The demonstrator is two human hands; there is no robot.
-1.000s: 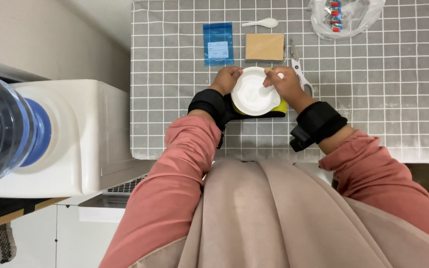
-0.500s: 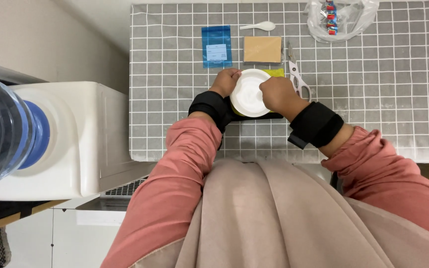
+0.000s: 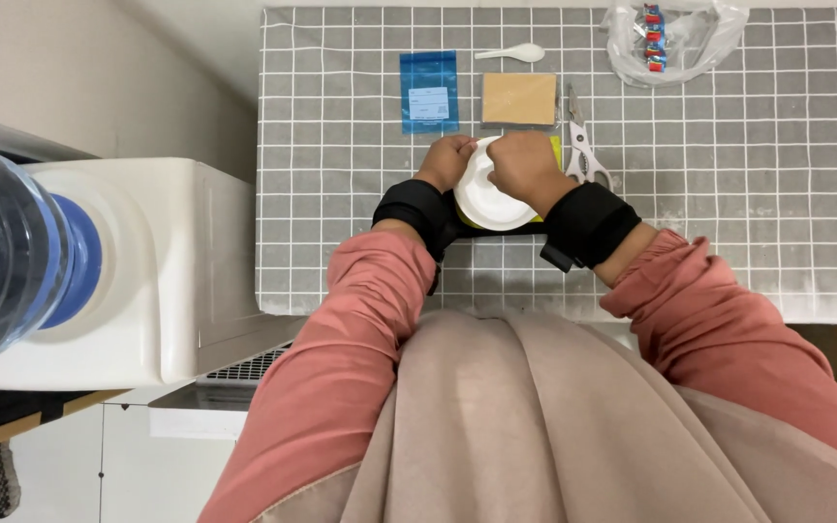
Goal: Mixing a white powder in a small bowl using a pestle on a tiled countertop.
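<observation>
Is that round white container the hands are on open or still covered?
Covered: a white lid spans its top, left hand at the rim, right hand over the far edge.

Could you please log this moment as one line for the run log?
left hand: grips round white lid | right hand: on lid top | steel scissors: beside right hand | surface: grey tiled counter

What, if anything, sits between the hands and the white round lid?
Nothing visible. The left hand grips the far-left rim of the white round lid and the right hand rests on its far-right top, both in direct contact. The scissors and tan card lie off to the side, apart.
</observation>
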